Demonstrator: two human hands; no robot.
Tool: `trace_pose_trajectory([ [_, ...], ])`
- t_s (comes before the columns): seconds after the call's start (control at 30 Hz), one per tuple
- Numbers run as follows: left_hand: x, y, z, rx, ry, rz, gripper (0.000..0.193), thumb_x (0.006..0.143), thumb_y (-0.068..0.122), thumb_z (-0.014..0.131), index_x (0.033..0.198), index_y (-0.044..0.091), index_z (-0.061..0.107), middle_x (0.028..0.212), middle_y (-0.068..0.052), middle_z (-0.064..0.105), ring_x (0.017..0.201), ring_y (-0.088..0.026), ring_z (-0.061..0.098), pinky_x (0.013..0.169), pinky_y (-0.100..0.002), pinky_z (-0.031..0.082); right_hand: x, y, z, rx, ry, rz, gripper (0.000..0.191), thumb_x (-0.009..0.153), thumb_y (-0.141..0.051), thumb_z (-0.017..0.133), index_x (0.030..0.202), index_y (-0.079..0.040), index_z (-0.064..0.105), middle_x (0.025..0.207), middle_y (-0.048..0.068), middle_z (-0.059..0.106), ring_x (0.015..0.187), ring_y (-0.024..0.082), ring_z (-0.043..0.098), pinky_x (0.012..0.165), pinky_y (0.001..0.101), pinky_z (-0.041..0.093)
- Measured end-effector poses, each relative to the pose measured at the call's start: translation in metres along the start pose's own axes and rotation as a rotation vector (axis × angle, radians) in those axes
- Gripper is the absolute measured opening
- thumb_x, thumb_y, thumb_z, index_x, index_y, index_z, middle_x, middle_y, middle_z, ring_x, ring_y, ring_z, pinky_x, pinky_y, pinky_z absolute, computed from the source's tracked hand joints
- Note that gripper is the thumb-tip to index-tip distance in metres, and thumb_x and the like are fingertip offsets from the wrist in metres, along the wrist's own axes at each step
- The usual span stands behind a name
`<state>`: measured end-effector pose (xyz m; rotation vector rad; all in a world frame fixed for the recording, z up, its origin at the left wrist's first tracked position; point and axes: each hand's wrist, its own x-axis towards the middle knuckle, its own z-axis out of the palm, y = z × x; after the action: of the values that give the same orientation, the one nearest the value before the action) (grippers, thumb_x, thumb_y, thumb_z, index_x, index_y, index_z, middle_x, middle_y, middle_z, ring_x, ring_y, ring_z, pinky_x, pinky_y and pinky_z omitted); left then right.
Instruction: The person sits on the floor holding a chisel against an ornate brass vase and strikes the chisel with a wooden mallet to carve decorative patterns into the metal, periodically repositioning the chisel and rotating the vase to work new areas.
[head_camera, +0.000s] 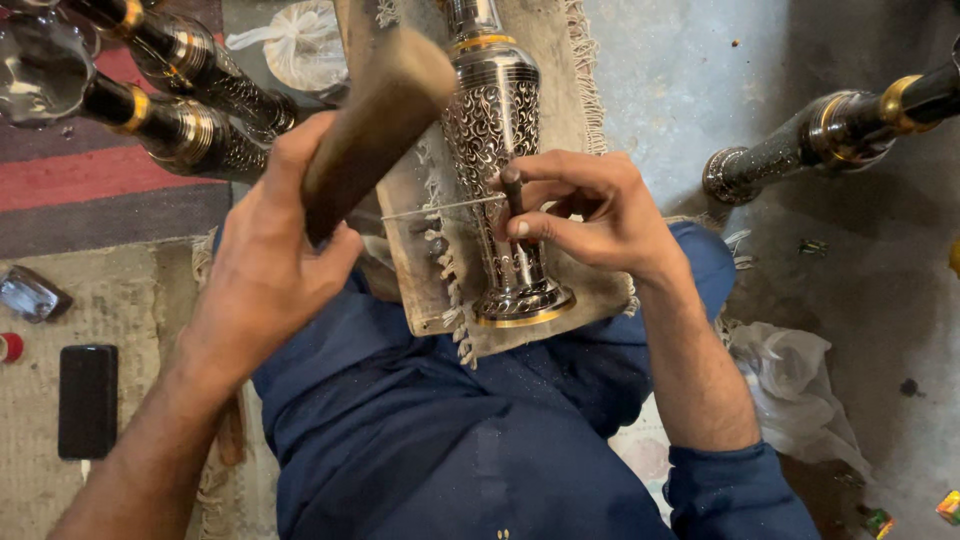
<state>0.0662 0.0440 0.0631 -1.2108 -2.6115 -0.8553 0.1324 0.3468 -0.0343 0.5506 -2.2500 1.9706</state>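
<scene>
An engraved silver metal vase (495, 120) with gold bands lies lengthwise on a fringed cloth (590, 290) over a wooden board (410, 290) on my lap. My right hand (600, 215) pinches a short dark chisel (512, 190), its tip set against the vase's patterned body. A hammer with a thick wooden handle (375, 120) is gripped in my left hand (270, 250), raised just left of the vase. The hammer's head is out of view.
Two similar dark engraved pieces with gold rings (190, 95) lie at the top left, and another (820, 140) at the right on the grey floor. A black phone (87, 400) rests on the mat at left. White plastic bags (790, 375) lie nearby.
</scene>
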Motion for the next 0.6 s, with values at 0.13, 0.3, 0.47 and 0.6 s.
trace_pose_trajectory([
  [0.13,-0.0002,0.001,-0.0023,0.046,0.02,0.039,0.072,0.078,-0.003,0.073,0.145,0.012,0.05,0.121,-0.018,0.06,0.114,-0.04,0.06,0.102,-0.049,0.049,0.0,-0.001,0.0009,0.049,-0.006,-0.01,0.048,0.093,0.003,0.079,0.137,-0.001,0.06,0.106,0.013,0.078,0.099,0.016,0.077,0.088,0.0264,0.064],
  [0.3,0.0001,0.0003,-0.0049,0.211,-0.026,0.049,0.075,0.077,-0.002,0.077,0.147,0.011,0.053,0.106,-0.018,0.06,0.103,-0.04,0.061,0.096,-0.051,0.05,0.0003,-0.0005,0.0003,0.021,0.01,0.037,0.047,0.09,0.003,0.08,0.134,0.0,0.063,0.102,0.012,0.078,0.095,0.015,0.076,0.083,0.0262,0.062],
  [0.47,0.002,-0.0002,-0.0067,0.306,-0.067,-0.01,0.068,0.07,0.006,0.083,0.132,0.008,0.055,0.106,-0.02,0.06,0.1,-0.042,0.059,0.087,-0.05,0.049,0.002,-0.0002,-0.0013,0.057,-0.012,0.034,0.043,0.091,0.004,0.079,0.132,0.001,0.066,0.104,0.012,0.078,0.097,0.016,0.077,0.087,0.0286,0.064],
  [0.6,0.0005,0.0021,-0.0084,0.149,-0.007,0.024,0.077,0.075,-0.001,0.076,0.146,0.011,0.051,0.112,-0.019,0.059,0.108,-0.042,0.06,0.095,-0.05,0.049,0.0031,-0.0001,-0.0022,0.089,-0.025,0.039,0.045,0.091,0.005,0.08,0.133,0.002,0.065,0.103,0.013,0.078,0.097,0.017,0.076,0.087,0.0291,0.063],
])
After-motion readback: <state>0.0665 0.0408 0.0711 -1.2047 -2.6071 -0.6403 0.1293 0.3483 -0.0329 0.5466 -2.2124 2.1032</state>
